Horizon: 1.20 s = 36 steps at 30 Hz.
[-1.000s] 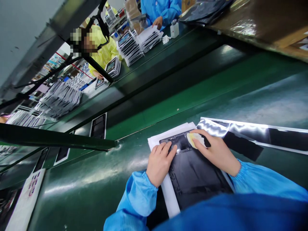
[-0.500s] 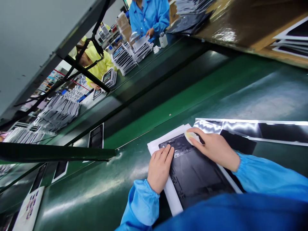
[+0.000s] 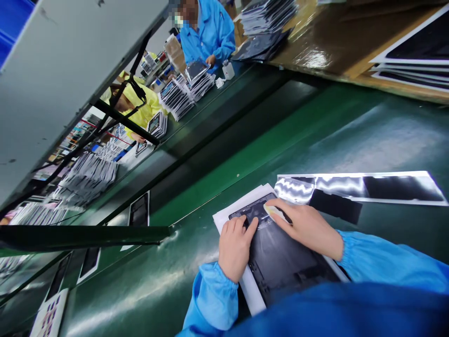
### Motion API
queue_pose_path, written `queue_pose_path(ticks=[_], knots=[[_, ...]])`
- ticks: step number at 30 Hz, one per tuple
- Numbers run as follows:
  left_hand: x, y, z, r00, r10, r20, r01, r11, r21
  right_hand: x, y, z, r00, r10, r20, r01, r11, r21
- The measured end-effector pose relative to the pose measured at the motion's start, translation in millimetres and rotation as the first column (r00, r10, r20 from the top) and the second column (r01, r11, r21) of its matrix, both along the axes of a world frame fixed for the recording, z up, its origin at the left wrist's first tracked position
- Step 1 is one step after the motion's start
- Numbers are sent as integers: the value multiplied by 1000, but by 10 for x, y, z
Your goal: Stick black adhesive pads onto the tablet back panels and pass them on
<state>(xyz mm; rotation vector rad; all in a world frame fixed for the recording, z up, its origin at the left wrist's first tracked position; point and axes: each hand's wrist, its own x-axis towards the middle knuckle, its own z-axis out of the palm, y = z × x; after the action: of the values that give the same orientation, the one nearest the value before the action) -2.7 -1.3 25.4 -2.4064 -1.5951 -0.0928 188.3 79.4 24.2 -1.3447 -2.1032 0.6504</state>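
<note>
A black flat panel, with fine cutouts along its edges, lies on white sheets close to my body. My left hand rests on its upper left part, fingers laid on the surface and thumb spread away. Pinched in my right hand is a small whitish-yellow wiping pad, touching the panel near its top edge. My right fingers hide part of the pad. The panel's near end is hidden by my blue clothing.
A strip of shiny black film and a loose black sheet lie to the right on the green bench. A green bar juts in from the left. Across the belt, two co-workers sit beside stacked panels and a white bottle.
My right hand and the pad have shifted slightly left and down over the panel. My left thumb has spread away from the fingers. The view has tilted a little.
</note>
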Motion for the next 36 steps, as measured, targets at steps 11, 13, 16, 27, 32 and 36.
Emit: queue_pose_path(ticks=[11,13,16,27,32,36], knots=[[418,137,7,993,-94,-66,92,995,-40,219,94,-31,656,-534,-534,217,810,-544],[391,154,44,991,-120,-64,116,991,-63,213,109,-76,647,-538,-540,183,797,-576],[331,245,85,988,-154,19,155,984,-87,216,117,-104,635,-516,-575,80,784,-615],[112,666,-8,990,97,103,-90,994,-69,257,88,-36,646,-472,-600,-147,695,-704],[-10,700,-29,985,124,119,-115,990,-79,285,97,-28,640,-478,-601,-183,666,-724],[-54,712,-28,972,193,131,-164,964,-208,290,95,-46,626,-490,-606,-209,644,-736]])
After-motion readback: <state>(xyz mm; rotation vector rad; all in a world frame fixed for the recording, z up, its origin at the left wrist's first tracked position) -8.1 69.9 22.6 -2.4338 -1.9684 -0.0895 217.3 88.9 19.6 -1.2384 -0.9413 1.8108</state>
